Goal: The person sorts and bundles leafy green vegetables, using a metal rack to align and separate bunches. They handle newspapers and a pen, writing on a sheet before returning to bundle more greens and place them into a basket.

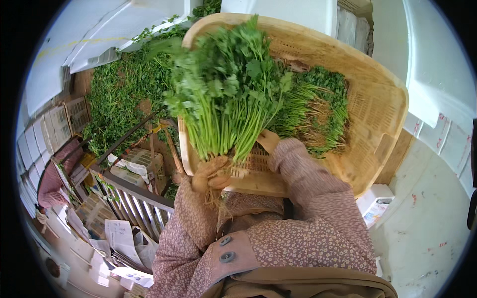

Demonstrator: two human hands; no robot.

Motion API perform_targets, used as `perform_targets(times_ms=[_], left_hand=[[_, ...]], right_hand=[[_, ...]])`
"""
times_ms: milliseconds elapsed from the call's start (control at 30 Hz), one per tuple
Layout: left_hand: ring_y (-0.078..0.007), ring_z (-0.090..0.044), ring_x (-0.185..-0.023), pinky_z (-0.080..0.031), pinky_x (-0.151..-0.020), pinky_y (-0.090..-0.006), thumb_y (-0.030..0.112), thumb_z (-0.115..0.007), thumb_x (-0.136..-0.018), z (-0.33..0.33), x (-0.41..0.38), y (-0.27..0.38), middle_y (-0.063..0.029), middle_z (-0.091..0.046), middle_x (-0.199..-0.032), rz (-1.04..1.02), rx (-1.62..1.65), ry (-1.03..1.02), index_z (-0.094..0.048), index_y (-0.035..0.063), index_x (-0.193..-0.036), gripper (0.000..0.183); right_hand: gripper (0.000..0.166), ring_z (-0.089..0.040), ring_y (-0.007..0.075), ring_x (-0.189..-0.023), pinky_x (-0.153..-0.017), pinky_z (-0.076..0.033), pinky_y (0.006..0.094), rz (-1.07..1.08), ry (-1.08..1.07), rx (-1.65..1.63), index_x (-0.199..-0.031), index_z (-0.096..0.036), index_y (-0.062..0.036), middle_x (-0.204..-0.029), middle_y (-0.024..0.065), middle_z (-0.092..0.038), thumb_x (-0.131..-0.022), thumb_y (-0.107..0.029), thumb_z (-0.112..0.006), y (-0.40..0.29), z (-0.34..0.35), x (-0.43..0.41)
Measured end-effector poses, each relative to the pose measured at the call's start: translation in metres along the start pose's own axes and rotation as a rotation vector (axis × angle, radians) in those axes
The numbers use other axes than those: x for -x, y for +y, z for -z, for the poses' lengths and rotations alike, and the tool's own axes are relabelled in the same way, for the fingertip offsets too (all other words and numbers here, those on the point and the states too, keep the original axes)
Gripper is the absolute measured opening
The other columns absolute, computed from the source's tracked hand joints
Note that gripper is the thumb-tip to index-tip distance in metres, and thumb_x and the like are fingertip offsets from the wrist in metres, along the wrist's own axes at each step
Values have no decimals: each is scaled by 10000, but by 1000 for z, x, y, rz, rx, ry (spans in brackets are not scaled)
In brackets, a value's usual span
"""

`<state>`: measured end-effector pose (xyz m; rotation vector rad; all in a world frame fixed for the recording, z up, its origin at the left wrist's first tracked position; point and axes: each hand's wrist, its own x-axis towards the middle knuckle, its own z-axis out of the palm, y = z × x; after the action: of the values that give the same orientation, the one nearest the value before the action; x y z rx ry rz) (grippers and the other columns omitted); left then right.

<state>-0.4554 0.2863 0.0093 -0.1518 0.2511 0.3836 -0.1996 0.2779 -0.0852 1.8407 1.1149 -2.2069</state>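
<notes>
A large leafy bunch of what looks like cilantro (pixel 227 93) fans out upward over the near left part of a yellow plastic crate (pixel 372 123). My left hand (pixel 212 173) is closed around the root ends of the bunch, and thin roots hang below its fingers. At the stems' right edge is my right hand (pixel 268 141); its fingers are hidden behind the stems, so its grip does not show. Inside the crate, to the right, lie more bunches (pixel 316 111) with roots and leaves pressed together. The held leaves are slightly blurred.
Loose greens (pixel 123 89) cover the floor left of the crate. A chair with a slatted metal back (pixel 138 201) stands at lower left, near newspapers (pixel 123 238). White foam boxes (pixel 279 15) line the far side; a pale board (pixel 417 223) lies at right.
</notes>
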Motion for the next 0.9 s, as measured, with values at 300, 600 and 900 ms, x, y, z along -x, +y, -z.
perform_targets(times_ms=[300,600,900], left_hand=[[-135,-444,-463,-426,-406,-298,256,-523,-922,-46,-3,-53,-74,-530,-682,-131,-270,409,-586,1,-1023,282],[-142,-569,-723,-441,-588,-269,145,-686,-836,-233,119,-67,-63,-618,-906,-1124,-615,556,-587,16,-1101,311],[-86,-351,-406,-270,-355,-243,256,-535,-926,-109,278,-178,-15,-516,-628,-1107,461,1071,-518,82,-847,192]], right_hand=[[953,-186,326,-1388,-1130,-116,572,842,509,1067,-1428,-282,-334,-1495,26,-241,-620,-568,-732,-109,10,164],[423,-416,237,-1220,-940,-393,487,2084,1004,807,-1157,-571,-401,-1229,-96,-524,-760,-328,-696,-283,-107,216],[771,-241,248,-1384,-1128,-153,502,1578,-109,1769,-1434,-278,-372,-1495,-32,-282,-803,-64,-598,-255,-353,212]])
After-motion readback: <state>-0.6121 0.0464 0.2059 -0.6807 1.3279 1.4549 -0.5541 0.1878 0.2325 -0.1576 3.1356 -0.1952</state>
